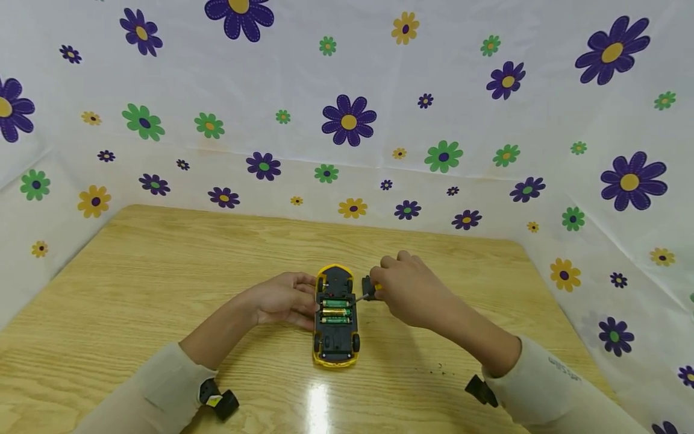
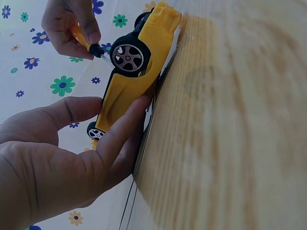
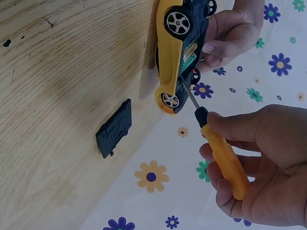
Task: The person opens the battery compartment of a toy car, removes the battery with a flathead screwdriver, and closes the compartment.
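Observation:
A yellow toy car lies upside down on the table, its black underside facing up. Several green and gold batteries sit side by side in its uncovered battery bay. My left hand grips the car's left side, thumb at the upper edge and fingers low along the body, as the left wrist view shows. In my right hand is a screwdriver with a yellow handle and black collar. Its metal tip meets the car's underside at the edge of the battery bay, near the battery closest to the far end.
A black battery cover lies on the wooden table just right of the car, partly behind my right hand in the head view. Small dark bits are scattered nearer the front right. A flower-patterned cloth stands around the table's back and sides.

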A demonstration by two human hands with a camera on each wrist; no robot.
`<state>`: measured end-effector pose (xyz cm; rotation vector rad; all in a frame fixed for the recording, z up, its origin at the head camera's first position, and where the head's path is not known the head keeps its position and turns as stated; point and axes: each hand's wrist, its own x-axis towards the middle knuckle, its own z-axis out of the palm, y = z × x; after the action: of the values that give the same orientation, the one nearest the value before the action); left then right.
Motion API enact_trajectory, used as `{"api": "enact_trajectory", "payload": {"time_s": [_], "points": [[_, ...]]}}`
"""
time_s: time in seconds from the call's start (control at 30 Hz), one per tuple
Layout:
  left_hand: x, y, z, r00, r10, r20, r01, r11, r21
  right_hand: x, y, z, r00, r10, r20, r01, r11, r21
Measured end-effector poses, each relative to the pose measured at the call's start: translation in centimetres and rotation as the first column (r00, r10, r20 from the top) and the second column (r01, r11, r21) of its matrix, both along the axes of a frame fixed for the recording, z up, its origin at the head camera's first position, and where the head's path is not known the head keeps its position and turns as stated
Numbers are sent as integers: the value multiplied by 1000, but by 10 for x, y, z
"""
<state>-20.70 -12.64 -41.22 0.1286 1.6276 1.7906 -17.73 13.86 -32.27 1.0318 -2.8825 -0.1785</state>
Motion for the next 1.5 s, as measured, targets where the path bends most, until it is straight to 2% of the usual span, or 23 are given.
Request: {"api": "enact_trajectory", "payload": {"time_s": [0.27,0.37,0.5,0.67,0.8,0.97,1.13,1.27,1.5], "points": [[0,-1,-4,1000,3,0,-3,1000,5,1,-4,-4,998,18,-64,-17,1000,15],[0,-2,-4,1000,8,1,-8,1000,4,0,-5,-5,998,18,-65,-17,1000,14],[1,-1,-3,1000,10,-4,-10,1000,-7,-4,-3,-6,1000,15,-20,-16,999,-33],[0,1,-3,1000,13,-2,-13,1000,-15,-5,1,-9,999,-26,19,28,992,-122],[0,2,-2,1000,11,1,-11,1000,-17,-4,3,-15,999,-38,-10,36,986,-163],[0,1,0,1000,9,-5,-9,1000,-19,-4,7,-21,997,-21,-69,6,978,-211],[0,0,1,1000,13,5,-13,1000,-14,-3,7,-22,997,-22,-76,3,969,-246],[0,0,1,1000,19,8,-18,1000,-18,-2,0,-18,996,-18,-83,-1,976,-218],[1,1,0,1000,20,4,-20,1000,-21,1,-13,-11,990,-3,-144,-11,996,-93]]}}
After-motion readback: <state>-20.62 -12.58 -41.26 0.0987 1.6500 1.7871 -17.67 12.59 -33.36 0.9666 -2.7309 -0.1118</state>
